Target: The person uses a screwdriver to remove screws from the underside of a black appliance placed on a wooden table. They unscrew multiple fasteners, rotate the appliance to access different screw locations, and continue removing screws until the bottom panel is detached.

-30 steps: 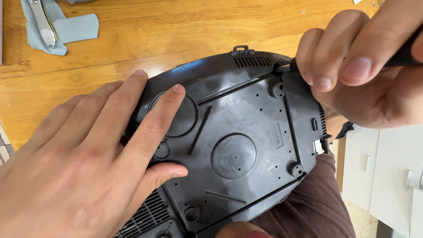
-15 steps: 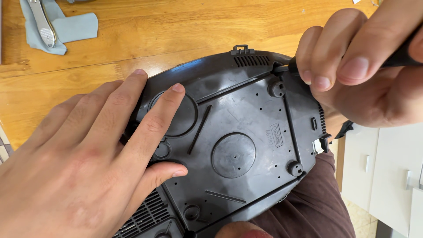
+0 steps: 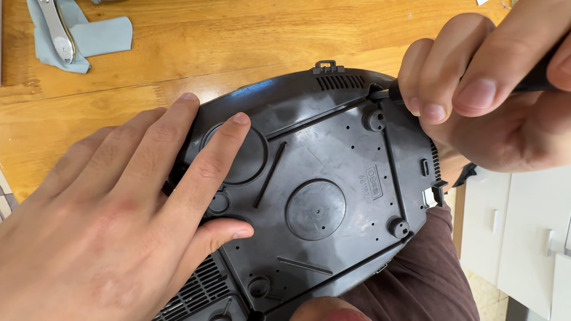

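Hands: left (image 3: 113, 226) flat, right (image 3: 493, 89) pinching screwdriver (image 3: 535, 74)

A plastic housing (image 3: 321, 196) is laid across the centre of the frame, partly on a wooden table (image 3: 178, 65) and partly over a lap (image 3: 416, 279) at lower right. The left hand (image 3: 113, 226) is spread on its left part; the right hand (image 3: 493, 89) is held at its upper right edge with a tool (image 3: 538, 74). A cloth (image 3: 95, 35) bearing a metal tool (image 3: 56, 30) is placed at upper left, a cabinet (image 3: 523, 232) at right.
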